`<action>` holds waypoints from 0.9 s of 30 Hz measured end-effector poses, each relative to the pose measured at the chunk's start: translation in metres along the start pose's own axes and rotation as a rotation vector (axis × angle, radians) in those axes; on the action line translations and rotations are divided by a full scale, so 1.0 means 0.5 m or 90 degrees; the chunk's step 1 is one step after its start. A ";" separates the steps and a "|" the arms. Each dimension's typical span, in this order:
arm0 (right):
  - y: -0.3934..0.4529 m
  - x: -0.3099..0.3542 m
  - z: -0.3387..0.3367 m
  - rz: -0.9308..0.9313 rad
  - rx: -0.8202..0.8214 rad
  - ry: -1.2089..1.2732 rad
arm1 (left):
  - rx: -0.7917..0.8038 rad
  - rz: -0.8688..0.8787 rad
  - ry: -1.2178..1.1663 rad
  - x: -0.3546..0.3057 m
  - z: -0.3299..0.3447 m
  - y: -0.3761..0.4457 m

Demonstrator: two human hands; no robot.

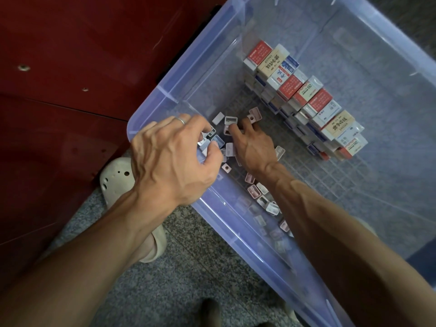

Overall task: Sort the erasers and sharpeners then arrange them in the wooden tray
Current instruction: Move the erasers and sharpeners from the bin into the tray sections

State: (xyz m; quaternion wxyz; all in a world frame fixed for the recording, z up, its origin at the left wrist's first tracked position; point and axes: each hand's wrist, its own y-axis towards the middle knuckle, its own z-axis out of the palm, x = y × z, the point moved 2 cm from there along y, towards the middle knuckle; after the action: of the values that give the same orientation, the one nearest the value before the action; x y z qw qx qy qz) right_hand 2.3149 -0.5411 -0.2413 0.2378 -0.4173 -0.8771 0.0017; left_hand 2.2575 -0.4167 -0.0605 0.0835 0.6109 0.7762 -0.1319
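Inside a clear blue plastic bin [236,234], wrapped erasers [304,95] stand stacked in a diagonal row at the right. Small pastel sharpeners [230,120] lie loose near the bin's left corner, and more sharpeners [262,197] lie along the near wall. My left hand [172,161] hovers over the left corner with fingers curled round several sharpeners [212,140]. My right hand [252,147] reaches into the bin, fingertips down among the loose sharpeners, pinching at one. No wooden tray is in view.
The bin sits on a speckled grey floor [188,279]. A dark red cabinet [70,79] stands at the left. A foot in a cream clog [118,180] is by the bin's left corner.
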 end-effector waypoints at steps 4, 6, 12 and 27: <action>-0.007 -0.001 -0.016 0.108 -0.017 0.083 | -0.014 0.002 0.007 0.003 0.001 0.000; -0.011 -0.003 -0.027 0.240 -0.018 0.263 | -0.014 0.001 0.013 0.002 -0.001 -0.001; -0.062 0.018 -0.087 0.443 -0.044 0.732 | 0.009 -0.011 0.029 0.002 -0.004 -0.001; -0.264 0.184 -0.411 0.501 -0.115 1.162 | 0.035 -0.246 -0.420 -0.076 -0.128 -0.042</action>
State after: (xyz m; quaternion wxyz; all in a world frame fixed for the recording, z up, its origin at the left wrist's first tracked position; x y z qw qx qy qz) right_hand 2.2550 -0.6000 0.0058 0.7706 -0.5364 -0.1546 -0.3074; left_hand 2.2483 -0.4366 0.0138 0.2861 0.3800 0.8047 -0.3552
